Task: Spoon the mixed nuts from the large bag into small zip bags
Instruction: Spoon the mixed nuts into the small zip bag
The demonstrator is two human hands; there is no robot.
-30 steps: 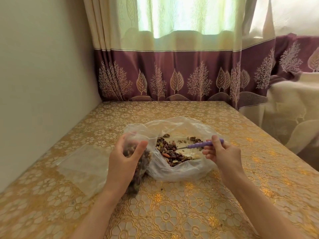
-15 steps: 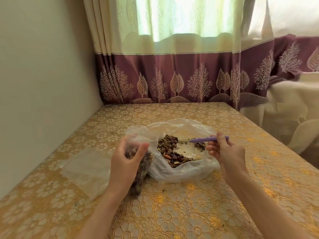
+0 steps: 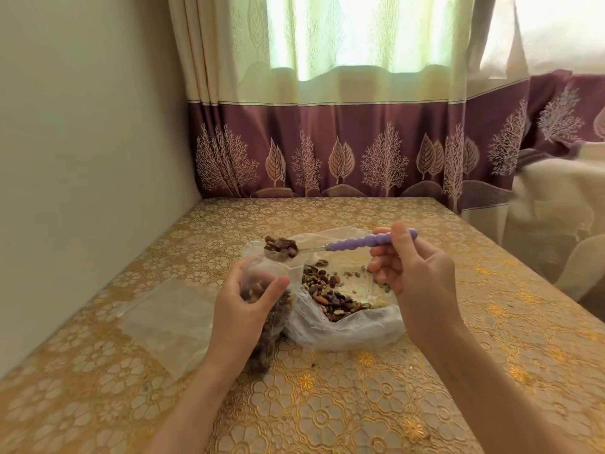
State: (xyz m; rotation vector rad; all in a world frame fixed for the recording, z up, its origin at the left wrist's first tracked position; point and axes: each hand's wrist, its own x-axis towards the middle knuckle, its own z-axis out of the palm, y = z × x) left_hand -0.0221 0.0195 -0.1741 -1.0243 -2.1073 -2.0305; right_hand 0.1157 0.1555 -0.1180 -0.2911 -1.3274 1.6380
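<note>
Two hands in view. Right hand (image 3: pixel 415 283) pinches the purple beaded handle of one spoon (image 3: pixel 357 244), thumb on top, fingers curled beneath. The spoon's metal bowl is heaped with nuts and raised above the mouth of the small zip bag (image 3: pixel 265 309); whether it touches the bag's rim cannot be told.

Left hand (image 3: pixel 244 309) grips that small bag upright on the table (image 3: pixel 360 404), thumb on the near side, fingers wrapped round the far side, mouth held open. The bag is partly filled with nuts.

One large bag (image 3: pixel 347 326) lies open just to the right of the small bag, touching it, with the mixed nuts (image 3: pixel 330 296) heaped toward its left side.

Empty flat clear bags (image 3: pixel 167 319) lie on the table left of the left hand; at least one, exact count unclear as they overlap.

Table covered in one gold floral cloth. Curtain (image 3: pixel 327 152) with a purple tree-patterned band hangs behind.
</note>
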